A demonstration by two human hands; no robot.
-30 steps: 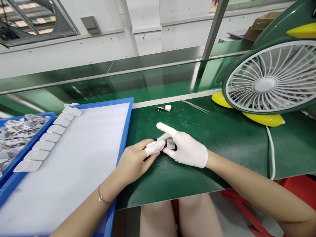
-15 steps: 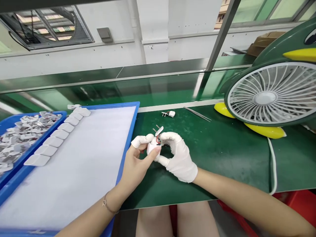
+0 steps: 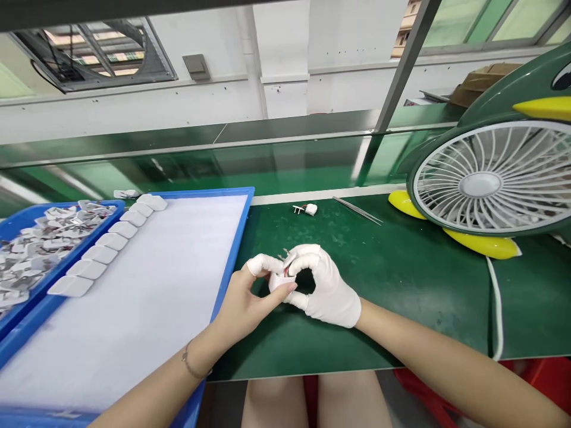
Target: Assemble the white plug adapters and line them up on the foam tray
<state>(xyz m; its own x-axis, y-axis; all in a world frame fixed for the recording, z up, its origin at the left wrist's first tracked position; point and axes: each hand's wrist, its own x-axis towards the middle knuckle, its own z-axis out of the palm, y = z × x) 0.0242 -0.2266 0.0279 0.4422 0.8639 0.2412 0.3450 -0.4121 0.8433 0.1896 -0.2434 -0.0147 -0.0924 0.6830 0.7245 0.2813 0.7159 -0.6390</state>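
My left hand [image 3: 245,300] grips the small white housing [image 3: 277,283] between thumb and fingers, its mouth facing up. My right hand [image 3: 329,291], gloved, closes its fingertips on the pronged piece [image 3: 289,260], with its thumb at the housing's lower side. That piece stands right above the mouth, tilted, prongs pointing up and away from me, red wire [image 3: 286,272] showing between the two; my right fingers are nearer to it. My fingers cover much of the joint, so I can't be sure how squarely the parts line up. Beyond, a loose wired unit [image 3: 311,209] lies near the tweezers [image 3: 357,210]; the blue tray [image 3: 234,252] is just left of my left hand.
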